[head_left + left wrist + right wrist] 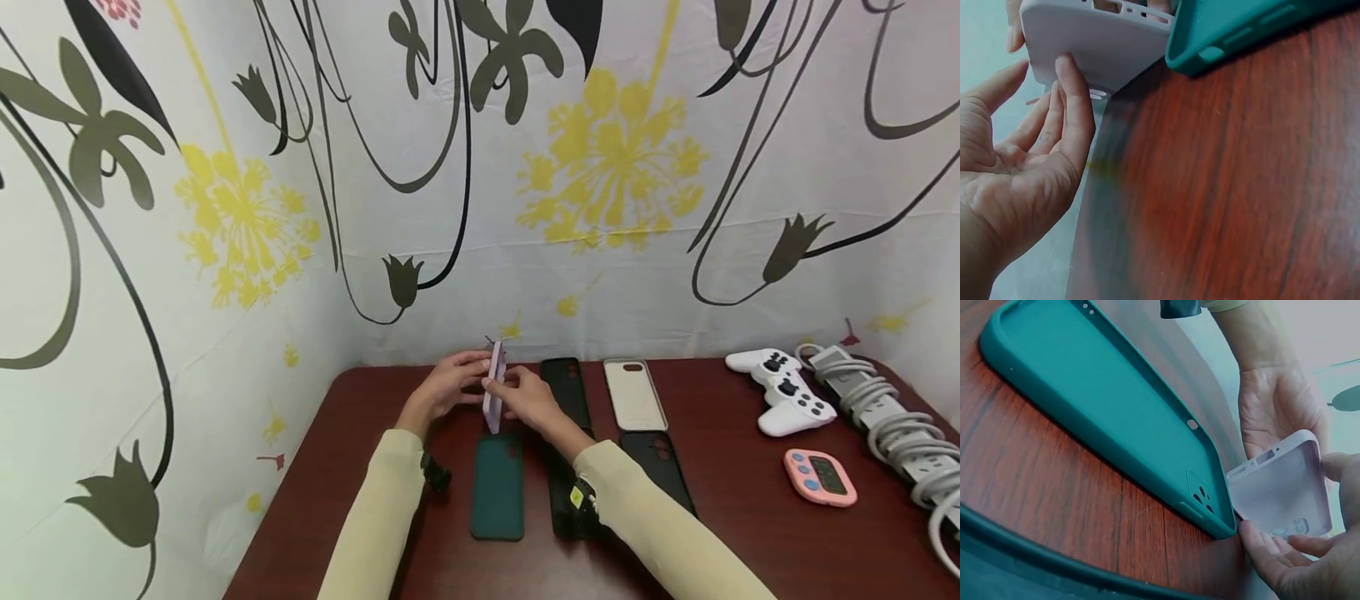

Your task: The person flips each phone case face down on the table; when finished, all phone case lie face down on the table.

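- While the right hand (536, 400) pinches the lilac phone case (492, 393) between thumb and fingers, the left hand (447, 387) has its fingers fairly straight and spread, a fingertip against the case's back.
- The lilac phone case is held on edge near the far edge of the desk (452, 560), left of its middle.
- Just on its near side, a teal case (497, 493) lies hollow side up.
- Along the far edge, a cream case (635, 402) lies right of a black case (566, 385).

The left wrist view crops both the lilac case (1107, 45) and teal case (1244, 34).
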`<state>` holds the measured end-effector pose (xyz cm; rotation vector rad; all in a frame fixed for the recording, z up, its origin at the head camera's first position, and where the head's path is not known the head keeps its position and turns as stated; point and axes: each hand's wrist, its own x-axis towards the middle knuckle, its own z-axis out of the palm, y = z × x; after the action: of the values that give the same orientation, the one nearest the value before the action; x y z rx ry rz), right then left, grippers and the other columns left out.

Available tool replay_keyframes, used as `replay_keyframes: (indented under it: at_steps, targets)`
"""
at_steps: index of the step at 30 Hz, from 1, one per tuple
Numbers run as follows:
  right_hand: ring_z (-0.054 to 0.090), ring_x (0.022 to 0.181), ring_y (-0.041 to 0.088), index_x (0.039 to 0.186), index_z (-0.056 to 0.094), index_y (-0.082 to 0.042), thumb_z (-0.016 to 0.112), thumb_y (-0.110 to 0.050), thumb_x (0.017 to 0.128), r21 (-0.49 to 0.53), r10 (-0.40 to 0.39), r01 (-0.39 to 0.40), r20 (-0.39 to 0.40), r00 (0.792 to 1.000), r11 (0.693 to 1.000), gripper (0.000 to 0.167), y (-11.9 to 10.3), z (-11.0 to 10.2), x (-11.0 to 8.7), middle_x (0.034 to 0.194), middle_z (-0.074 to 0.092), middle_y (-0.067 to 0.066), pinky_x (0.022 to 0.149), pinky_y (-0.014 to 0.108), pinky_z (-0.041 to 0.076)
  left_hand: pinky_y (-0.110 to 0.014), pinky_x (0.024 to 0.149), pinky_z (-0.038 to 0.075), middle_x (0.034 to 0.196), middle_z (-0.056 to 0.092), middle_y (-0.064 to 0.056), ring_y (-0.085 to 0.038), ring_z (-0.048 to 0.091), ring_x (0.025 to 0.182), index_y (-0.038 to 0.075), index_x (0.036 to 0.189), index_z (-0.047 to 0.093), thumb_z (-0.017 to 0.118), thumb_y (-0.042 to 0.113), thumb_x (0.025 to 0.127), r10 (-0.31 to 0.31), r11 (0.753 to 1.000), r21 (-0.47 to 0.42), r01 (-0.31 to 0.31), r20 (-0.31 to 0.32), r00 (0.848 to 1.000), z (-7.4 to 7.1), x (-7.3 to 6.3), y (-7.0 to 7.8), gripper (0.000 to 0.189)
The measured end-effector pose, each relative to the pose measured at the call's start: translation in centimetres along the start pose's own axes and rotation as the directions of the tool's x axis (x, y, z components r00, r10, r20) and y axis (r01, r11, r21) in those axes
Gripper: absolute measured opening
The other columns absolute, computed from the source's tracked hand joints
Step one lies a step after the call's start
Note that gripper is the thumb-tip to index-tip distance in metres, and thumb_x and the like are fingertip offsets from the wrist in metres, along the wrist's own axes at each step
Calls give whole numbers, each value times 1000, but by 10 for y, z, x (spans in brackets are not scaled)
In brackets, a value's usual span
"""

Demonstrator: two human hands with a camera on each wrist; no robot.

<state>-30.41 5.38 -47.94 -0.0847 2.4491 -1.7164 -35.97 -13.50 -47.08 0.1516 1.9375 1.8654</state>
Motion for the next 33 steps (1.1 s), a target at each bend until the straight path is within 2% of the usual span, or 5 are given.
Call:
replay_keyframes:
  at_steps: [7,13,21,26,33]
  targets:
    - [78,98,27,155,51,-11,73,-41,99,-14,-59,58,-91,994,998,68,-5,-1,-3,136,70,18,82,40,67,-54,99,62,148,62,-13,-27,65,131,19,154,54,59,23,110,-15,998,56,10,84,996,-4,-2,-5,44]
    - [78,99,28,146,61,-11,76,-33,99,42,-29,36,-146,989,998,53,-11,0,-7,129,74,17,79,43,68,-54,92,65,149,60,-16,-33,63,135,16,152,54,63,22,108,-49,997,59,43,107,993,-1,0,-9,46]
    - [78,91,25,141,65,-7,76,-24,99,134,69,-44,-196,978,990,47,-20,-4,-11,124,76,18,65,36,67,-52,81,68,148,58,-19,-34,65,130,12,153,51,69,33,105,-70,989,132,61,65,995,10,3,-8,56]
    - [78,95,29,140,65,-7,76,-23,99,136,91,-60,-235,968,989,45,-23,-9,-14,123,75,20,68,37,68,-52,79,68,153,52,-20,-37,60,137,10,156,44,69,38,104,-72,984,165,62,56,996,20,4,-4,65]
    - [78,100,32,139,65,-6,76,-22,99,169,112,-72,-242,964,983,44,-25,-10,-16,125,75,19,72,41,68,-50,75,68,151,54,-22,-38,58,139,9,154,47,69,43,103,-85,973,216,81,10,996,26,-2,1,65]
